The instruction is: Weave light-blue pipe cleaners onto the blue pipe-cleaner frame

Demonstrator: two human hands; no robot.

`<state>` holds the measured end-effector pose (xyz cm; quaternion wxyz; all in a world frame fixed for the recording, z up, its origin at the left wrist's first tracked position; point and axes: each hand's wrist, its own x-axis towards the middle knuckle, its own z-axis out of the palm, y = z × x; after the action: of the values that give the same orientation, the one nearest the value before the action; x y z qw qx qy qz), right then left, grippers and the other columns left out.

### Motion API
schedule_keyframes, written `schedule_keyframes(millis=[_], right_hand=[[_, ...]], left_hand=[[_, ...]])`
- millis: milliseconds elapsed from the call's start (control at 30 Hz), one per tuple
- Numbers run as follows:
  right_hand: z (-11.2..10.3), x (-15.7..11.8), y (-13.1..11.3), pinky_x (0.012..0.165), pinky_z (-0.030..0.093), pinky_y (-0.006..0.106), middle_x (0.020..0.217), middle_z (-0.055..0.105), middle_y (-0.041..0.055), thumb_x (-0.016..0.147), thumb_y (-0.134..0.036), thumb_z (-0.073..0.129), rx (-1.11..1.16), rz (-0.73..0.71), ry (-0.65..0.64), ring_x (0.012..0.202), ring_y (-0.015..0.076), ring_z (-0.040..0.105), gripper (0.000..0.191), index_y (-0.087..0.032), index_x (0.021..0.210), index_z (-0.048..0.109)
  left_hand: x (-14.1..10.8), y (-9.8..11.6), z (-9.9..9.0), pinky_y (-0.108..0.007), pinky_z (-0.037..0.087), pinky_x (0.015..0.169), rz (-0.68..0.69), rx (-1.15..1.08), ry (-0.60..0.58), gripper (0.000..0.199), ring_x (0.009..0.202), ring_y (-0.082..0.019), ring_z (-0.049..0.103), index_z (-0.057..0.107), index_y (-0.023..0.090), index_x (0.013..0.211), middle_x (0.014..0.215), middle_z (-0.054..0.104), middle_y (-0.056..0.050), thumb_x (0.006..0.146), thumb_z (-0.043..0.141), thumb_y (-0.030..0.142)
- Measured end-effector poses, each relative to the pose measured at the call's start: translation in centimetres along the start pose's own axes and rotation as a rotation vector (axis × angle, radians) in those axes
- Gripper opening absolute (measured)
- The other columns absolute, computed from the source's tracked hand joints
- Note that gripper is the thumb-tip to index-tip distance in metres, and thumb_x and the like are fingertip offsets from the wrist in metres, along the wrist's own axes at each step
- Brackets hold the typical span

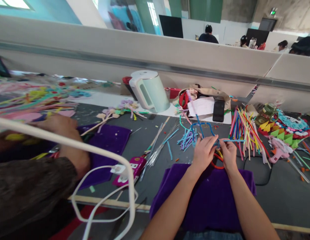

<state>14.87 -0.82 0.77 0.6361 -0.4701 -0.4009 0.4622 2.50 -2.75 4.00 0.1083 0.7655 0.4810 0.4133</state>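
Light-blue stem [240, 140] pinched in our right fingers [227, 146]; our left fingers [209, 141] bend close beside, grip unclear to us. Bent blue shape [200, 125] just beyond; purple cloth [210, 200] nearer us on the tabletop [282, 200]; multicoloured stems [245, 133] rightward.

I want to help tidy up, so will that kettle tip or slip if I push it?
The kettle might tip if pushed near its top, because it looks tall for its base. Its sides could feel slippery, since they look smooth. The lid hides what's inside, so it may be heavier than it looks.
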Motion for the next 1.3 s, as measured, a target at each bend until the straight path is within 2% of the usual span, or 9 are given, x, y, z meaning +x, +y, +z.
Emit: schedule_keyframes(millis=[133, 300, 367, 433, 500, 600, 800, 1033, 1300], right_hand=[[-0.9, 0.6, -0.3, 0.048, 0.040, 0.021, 0.063, 0.057, -0.0032, 0.069, -0.044, 0.071, 0.086, 0.003, 0.121, 0.047, 0.0078, 0.048, 0.032, -0.016, 0.080, 0.060], [-1.6, 1.0, -1.2, 0.050, 0.042, 0.021, 0.062, 0.056, -0.0047, 0.066, -0.040, 0.074, 0.231, 0.003, 0.179, 0.049, 0.0073, 0.049, 0.029, -0.017, 0.077, 0.059], [-1.7, 1.0, -1.6, 0.050, 0.043, 0.021, 0.066, 0.059, -0.0034, 0.066, -0.038, 0.075, 0.297, 0.034, 0.162, 0.053, 0.0079, 0.052, 0.028, -0.018, 0.078, 0.060], [-1.5, 0.8, -1.9, 0.050, 0.045, 0.020, 0.071, 0.062, -0.0018, 0.065, -0.036, 0.076, 0.352, 0.069, 0.133, 0.056, 0.0084, 0.054, 0.028, -0.018, 0.077, 0.060], [-1.2, 0.5, -2.1, 0.051, 0.046, 0.020, 0.073, 0.063, -0.0011, 0.065, -0.035, 0.077, 0.388, 0.102, 0.111, 0.057, 0.0088, 0.056, 0.026, -0.018, 0.075, 0.060], [-0.8, 0.2, -2.3, 0.055, 0.048, 0.022, 0.074, 0.066, -0.0007, 0.065, -0.033, 0.077, 0.424, 0.150, 0.066, 0.060, 0.0100, 0.059, 0.024, -0.018, 0.074, 0.060], [-0.4, -0.2, -2.4, 0.064, 0.051, 0.023, 0.074, 0.068, 0.0001, 0.065, -0.031, 0.077, 0.435, 0.204, -0.036, 0.067, 0.0119, 0.062, 0.020, -0.018, 0.075, 0.065], [-0.4, -0.2, -2.4, 0.068, 0.051, 0.023, 0.087, 0.070, 0.0029, 0.064, -0.027, 0.078, 0.471, 0.260, -0.078, 0.073, 0.0134, 0.063, 0.017, -0.016, 0.073, 0.068], [-0.2, -0.2, -2.4, 0.065, 0.050, 0.023, 0.072, 0.067, 0.0001, 0.064, -0.028, 0.078, 0.489, 0.276, -0.144, 0.065, 0.0118, 0.061, 0.018, -0.017, 0.074, 0.067]], left_hand=[[-0.3, 0.6, -0.2, -0.050, 0.027, 0.108, -0.021, -0.030, 0.120, 0.036, 0.115, -0.023, 0.054, 0.054, 0.025, 0.124, 0.119, 0.063, -0.008, 0.088, 0.048, 0.024], [0.0, -0.6, 0.1, -0.044, 0.033, 0.106, -0.324, -0.182, 0.527, 0.058, 0.130, -0.027, 0.038, 0.042, 0.022, 0.131, 0.137, 0.045, -0.014, 0.079, 0.062, 0.038], [0.4, -1.3, 0.5, -0.040, 0.038, 0.102, -0.460, -0.438, 0.569, 0.070, 0.130, -0.026, 0.038, 0.036, 0.023, 0.133, 0.140, 0.040, -0.014, 0.074, 0.068, 0.042], [0.6, -1.8, 1.0, -0.037, 0.046, 0.094, -0.568, -0.800, 0.469, 0.069, 0.120, -0.024, 0.050, 0.038, 0.022, 0.130, 0.135, 0.046, -0.015, 0.072, 0.068, 0.045], [0.7, -1.8, 1.6, -0.037, 0.051, 0.086, -0.630, -1.111, 0.268, 0.059, 0.106, -0.023, 0.061, 0.047, 0.020, 0.122, 0.123, 0.057, -0.013, 0.073, 0.066, 0.048], [0.4, -1.0, 2.3, -0.040, 0.053, 0.083, -0.688, -1.386, 0.092, 0.047, 0.096, -0.025, 0.065, 0.058, 0.016, 0.105, 0.106, 0.068, -0.011, 0.069, 0.072, 0.042], [0.0, 0.1, 2.4, -0.041, 0.050, 0.090, -0.809, -1.492, 0.092, 0.044, 0.094, -0.027, 0.067, 0.066, 0.011, 0.099, 0.100, 0.072, -0.011, 0.059, 0.080, 0.024], [0.1, 0.1, 1.8, -0.041, 0.051, 0.089, -0.825, -1.583, 0.125, 0.033, 0.092, -0.028, 0.067, 0.070, 0.011, 0.092, 0.095, 0.073, -0.010, 0.061, 0.079, 0.017], [0.1, -0.2, 1.8, -0.040, 0.053, 0.086, -0.827, -1.598, 0.095, 0.032, 0.091, -0.027, 0.068, 0.070, 0.011, 0.093, 0.096, 0.073, -0.011, 0.062, 0.078, 0.016]])
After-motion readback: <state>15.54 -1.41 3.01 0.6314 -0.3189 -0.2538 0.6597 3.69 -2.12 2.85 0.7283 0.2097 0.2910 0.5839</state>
